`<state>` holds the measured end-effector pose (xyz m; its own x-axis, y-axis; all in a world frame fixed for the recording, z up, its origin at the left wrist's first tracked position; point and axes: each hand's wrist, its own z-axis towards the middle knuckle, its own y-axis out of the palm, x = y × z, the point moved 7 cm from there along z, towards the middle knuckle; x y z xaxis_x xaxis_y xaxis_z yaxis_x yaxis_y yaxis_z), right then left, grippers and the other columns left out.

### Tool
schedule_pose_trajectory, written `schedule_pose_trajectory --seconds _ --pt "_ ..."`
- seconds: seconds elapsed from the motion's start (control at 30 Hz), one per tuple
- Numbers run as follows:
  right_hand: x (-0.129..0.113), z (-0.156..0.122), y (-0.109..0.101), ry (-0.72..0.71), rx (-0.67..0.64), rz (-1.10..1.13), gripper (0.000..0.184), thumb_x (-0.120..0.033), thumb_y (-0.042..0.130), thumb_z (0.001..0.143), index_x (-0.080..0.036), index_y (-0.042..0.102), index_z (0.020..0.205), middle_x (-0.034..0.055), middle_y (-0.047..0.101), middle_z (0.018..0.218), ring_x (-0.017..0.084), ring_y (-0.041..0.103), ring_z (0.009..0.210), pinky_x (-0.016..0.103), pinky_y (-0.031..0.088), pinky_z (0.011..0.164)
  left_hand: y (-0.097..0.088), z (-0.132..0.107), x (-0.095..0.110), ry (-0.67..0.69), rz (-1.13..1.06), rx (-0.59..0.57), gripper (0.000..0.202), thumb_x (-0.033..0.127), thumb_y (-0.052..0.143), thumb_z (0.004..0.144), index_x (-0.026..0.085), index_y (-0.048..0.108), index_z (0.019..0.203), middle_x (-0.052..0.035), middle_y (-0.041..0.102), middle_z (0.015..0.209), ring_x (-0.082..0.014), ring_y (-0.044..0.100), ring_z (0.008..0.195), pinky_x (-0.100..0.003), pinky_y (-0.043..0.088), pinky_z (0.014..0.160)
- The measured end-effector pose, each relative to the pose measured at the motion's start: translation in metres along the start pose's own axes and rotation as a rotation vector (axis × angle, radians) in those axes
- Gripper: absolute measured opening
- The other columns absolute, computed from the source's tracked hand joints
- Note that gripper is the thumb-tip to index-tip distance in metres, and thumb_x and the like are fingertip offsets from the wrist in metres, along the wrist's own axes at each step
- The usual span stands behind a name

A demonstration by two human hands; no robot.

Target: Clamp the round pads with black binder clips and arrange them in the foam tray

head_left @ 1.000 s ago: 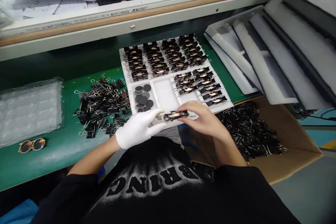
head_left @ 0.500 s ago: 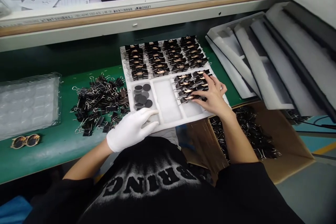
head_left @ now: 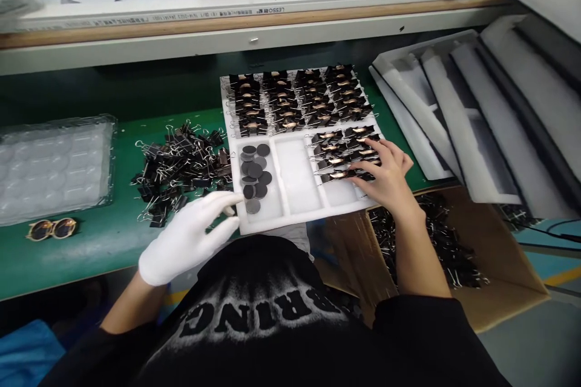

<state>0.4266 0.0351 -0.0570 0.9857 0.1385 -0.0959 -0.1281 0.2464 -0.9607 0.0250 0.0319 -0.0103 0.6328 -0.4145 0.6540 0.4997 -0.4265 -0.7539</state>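
Observation:
My left hand, in a white glove, is at the front left of the white foam tray. Its thumb and fingers are apart, beside the tray's left edge and the heap of binder clips. Dark round discs lie in the tray's front left compartment. Bare, my right hand reaches over the front right compartment. Its thumb and fingers are around a binder clip, partly hidden by them. Rows of clips gripping pale, curved pieces fill the tray's back part.
Sunglasses and a clear plastic blister tray lie on the green table at left. Foam-lined sheets lean at right. Below them, a cardboard box holds many loose clips. A ledge runs along the back.
My left hand has drawn back leftward from the disc compartment, uncovering more discs. My right hand stays at the same clips. The whole view has shifted slightly.

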Motion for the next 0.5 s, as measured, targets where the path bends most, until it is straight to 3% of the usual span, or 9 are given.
schedule_pose_trajectory --seconds 0.1,0.17,0.23,0.33,0.4,0.5 --pt "-0.007 0.000 -0.004 -0.040 0.025 -0.027 0.016 -0.037 0.070 0.096 -0.025 0.079 0.097 0.0158 0.053 0.157 0.045 0.043 0.147 0.062 0.035 0.106 -0.023 -0.027 -0.025 -0.145 -0.036 0.162 0.037 0.040 0.051 0.104 0.030 0.065 0.136 -0.0037 0.075 0.123 -0.0220 0.073 0.104 -0.035 0.059 0.093" --pt "-0.015 -0.002 -0.007 -0.080 0.053 -0.031 0.017 -0.038 0.067 0.097 -0.025 0.079 0.099 0.0192 0.057 0.154 0.046 0.048 0.144 0.062 0.038 0.102 -0.038 -0.049 -0.047 -0.255 -0.050 0.324 0.036 0.039 0.050 0.104 0.029 0.065 0.135 -0.0046 0.074 0.125 -0.0225 0.073 0.108 -0.035 0.059 0.096" --pt "-0.026 -0.005 -0.008 -0.130 0.108 -0.020 0.020 -0.042 0.067 0.097 -0.027 0.079 0.105 0.0214 0.060 0.151 0.047 0.053 0.140 0.062 0.041 0.097 -0.055 -0.074 -0.074 -0.371 -0.002 0.558 0.037 0.036 0.047 0.105 0.026 0.064 0.137 -0.0063 0.072 0.131 -0.0231 0.071 0.118 -0.037 0.056 0.106" --pt "-0.050 -0.012 -0.008 -0.199 0.215 0.075 0.019 -0.045 0.071 0.095 -0.030 0.078 0.105 0.0192 0.067 0.143 0.046 0.059 0.135 0.061 0.046 0.094 -0.078 -0.120 -0.119 -0.589 0.260 0.910 0.038 0.024 0.040 0.103 0.019 0.064 0.131 -0.0111 0.069 0.134 -0.0239 0.064 0.130 -0.041 0.046 0.119" --pt "-0.076 -0.017 -0.002 -0.275 0.178 0.152 0.015 -0.041 0.068 0.097 -0.031 0.076 0.105 0.0158 0.072 0.136 0.044 0.064 0.129 0.059 0.047 0.094 -0.083 -0.146 -0.151 -0.742 0.393 0.985 0.040 0.015 0.039 0.097 0.015 0.063 0.128 -0.0145 0.068 0.132 -0.0246 0.061 0.131 -0.041 0.044 0.120" --pt "-0.127 -0.024 0.005 -0.420 0.082 0.257 0.014 -0.034 0.060 0.102 -0.030 0.072 0.109 0.0127 0.075 0.129 0.039 0.070 0.119 0.055 0.045 0.093 -0.081 -0.170 -0.189 -0.879 0.465 0.956 0.041 0.012 0.044 0.091 0.014 0.062 0.128 -0.0176 0.063 0.138 -0.0273 0.054 0.139 -0.041 0.040 0.122"
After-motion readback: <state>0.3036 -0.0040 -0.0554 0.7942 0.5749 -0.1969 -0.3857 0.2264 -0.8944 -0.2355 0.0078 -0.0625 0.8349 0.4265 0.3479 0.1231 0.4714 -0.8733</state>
